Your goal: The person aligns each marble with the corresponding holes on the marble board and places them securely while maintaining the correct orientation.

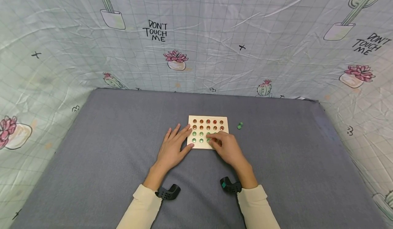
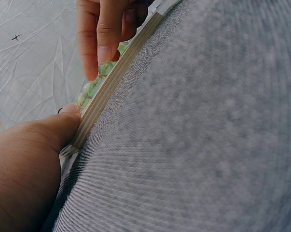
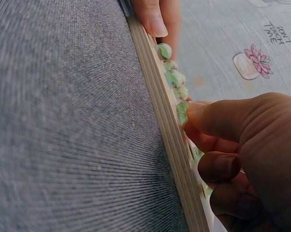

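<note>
A pale wooden board [image 1: 198, 130] with rows of round pits lies on the table. Amber-brown marbles [image 1: 208, 121] fill its far two rows, and green marbles [image 1: 201, 140] sit in the near rows. The left hand [image 1: 174, 149] is spread along the board's left side, its thumb and fingertips touching the edge. Over the near right part of the board, the right hand [image 1: 227, 148] pinches a green marble [image 3: 182, 111] between thumb and index finger, low at the board's surface. Its other fingers are curled, and the hand hides some near-row pits in the head view.
Two loose green marbles [image 1: 240, 125] lie close together right of the board. Grey cloth [image 1: 129, 133] covers the table. A printed fabric backdrop [image 1: 208, 51] stands along the back and both sides. Each wrist wears a black camera band [image 1: 168, 192].
</note>
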`<state>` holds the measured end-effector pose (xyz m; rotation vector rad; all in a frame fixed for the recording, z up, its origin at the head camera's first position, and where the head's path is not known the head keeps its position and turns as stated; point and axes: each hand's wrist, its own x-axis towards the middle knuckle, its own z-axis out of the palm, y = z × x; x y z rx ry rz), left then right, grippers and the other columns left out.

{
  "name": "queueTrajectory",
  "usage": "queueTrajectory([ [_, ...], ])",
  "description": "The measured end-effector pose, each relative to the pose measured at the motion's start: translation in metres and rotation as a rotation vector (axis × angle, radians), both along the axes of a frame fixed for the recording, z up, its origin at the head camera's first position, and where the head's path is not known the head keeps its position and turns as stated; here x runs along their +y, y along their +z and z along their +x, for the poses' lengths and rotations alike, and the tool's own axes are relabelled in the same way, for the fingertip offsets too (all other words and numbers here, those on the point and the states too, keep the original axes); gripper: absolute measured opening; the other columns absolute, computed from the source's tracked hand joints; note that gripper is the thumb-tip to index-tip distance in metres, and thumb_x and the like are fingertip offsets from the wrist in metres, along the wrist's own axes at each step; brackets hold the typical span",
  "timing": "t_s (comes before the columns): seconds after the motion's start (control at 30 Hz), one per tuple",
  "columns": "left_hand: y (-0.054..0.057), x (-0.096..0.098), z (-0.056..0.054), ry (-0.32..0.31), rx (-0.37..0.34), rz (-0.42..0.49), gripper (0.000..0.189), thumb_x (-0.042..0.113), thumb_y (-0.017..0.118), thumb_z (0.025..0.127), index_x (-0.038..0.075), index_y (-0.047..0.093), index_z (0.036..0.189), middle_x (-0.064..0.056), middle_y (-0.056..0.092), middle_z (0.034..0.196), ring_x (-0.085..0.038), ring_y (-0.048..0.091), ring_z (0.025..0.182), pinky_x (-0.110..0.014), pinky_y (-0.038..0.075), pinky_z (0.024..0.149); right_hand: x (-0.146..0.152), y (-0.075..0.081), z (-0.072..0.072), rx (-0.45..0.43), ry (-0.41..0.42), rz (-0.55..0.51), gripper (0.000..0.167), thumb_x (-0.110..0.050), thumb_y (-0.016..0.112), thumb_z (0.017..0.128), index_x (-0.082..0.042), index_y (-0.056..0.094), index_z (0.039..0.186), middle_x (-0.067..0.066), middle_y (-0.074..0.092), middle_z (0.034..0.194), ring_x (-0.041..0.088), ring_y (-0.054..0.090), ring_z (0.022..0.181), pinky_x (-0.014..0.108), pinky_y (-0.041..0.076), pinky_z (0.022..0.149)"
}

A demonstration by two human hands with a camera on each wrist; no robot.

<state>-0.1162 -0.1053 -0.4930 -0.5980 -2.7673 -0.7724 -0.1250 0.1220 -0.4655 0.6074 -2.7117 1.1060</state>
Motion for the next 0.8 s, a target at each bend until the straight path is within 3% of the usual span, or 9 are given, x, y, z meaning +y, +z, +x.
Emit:
queueTrajectory([
  [0.13, 0.000, 0.000, 0.000, 0.002, -0.001, -0.001, 0.057, 0.043, 0.057, 0.095, 0.016, 0.048, 0.143, 0.001, 0.039, 0.150, -0.028, 0.025, 0.141, -0.047, 0.009, 0.117, 0.000, 0.001, 0.000, 0.012, -0.009, -0.018, 0.017, -0.007, 0.074, 0.084, -0.009, 0.076, 0.101, -0.005, 0.060, 0.075, 0.006, 0.046, 0.058, 0.026, 0.043, 0.051],
  [0.3, 0.000, 0.000, 0.000, 0.004, 0.000, -0.001, 0.056, 0.043, 0.057, 0.094, 0.016, 0.048, 0.143, 0.001, 0.039, 0.149, -0.028, 0.025, 0.141, -0.047, 0.009, 0.117, 0.001, 0.003, -0.001, 0.041, -0.042, -0.051, 0.016, -0.005, 0.074, 0.084, -0.009, 0.076, 0.099, -0.004, 0.060, 0.074, 0.007, 0.045, 0.055, 0.032, 0.052, 0.067],
  [0.37, 0.000, 0.000, 0.000, 0.004, 0.002, 0.000, 0.056, 0.043, 0.058, 0.094, 0.016, 0.048, 0.143, 0.001, 0.039, 0.149, -0.028, 0.025, 0.141, -0.047, 0.009, 0.117, 0.003, 0.003, -0.001, 0.054, -0.060, -0.061, 0.015, -0.004, 0.075, 0.083, -0.009, 0.076, 0.098, -0.003, 0.059, 0.074, 0.007, 0.044, 0.054, 0.031, 0.051, 0.066],
  [0.53, 0.000, 0.000, 0.000, 0.004, 0.003, -0.005, 0.057, 0.043, 0.057, 0.095, 0.016, 0.047, 0.143, 0.001, 0.039, 0.150, -0.028, 0.024, 0.141, -0.047, 0.009, 0.117, 0.009, 0.005, -0.003, 0.075, -0.096, -0.078, 0.015, -0.005, 0.075, 0.083, -0.008, 0.075, 0.098, 0.000, 0.061, 0.076, 0.008, 0.045, 0.056, 0.025, 0.040, 0.048],
  [0.8, 0.000, 0.000, 0.000, 0.003, 0.004, -0.010, 0.057, 0.043, 0.057, 0.095, 0.016, 0.047, 0.144, 0.001, 0.039, 0.150, -0.028, 0.025, 0.141, -0.047, 0.009, 0.117, 0.019, 0.007, -0.005, 0.076, -0.164, -0.109, 0.018, -0.006, 0.074, 0.084, -0.008, 0.074, 0.102, 0.002, 0.061, 0.079, 0.013, 0.046, 0.058, 0.025, 0.037, 0.049],
])
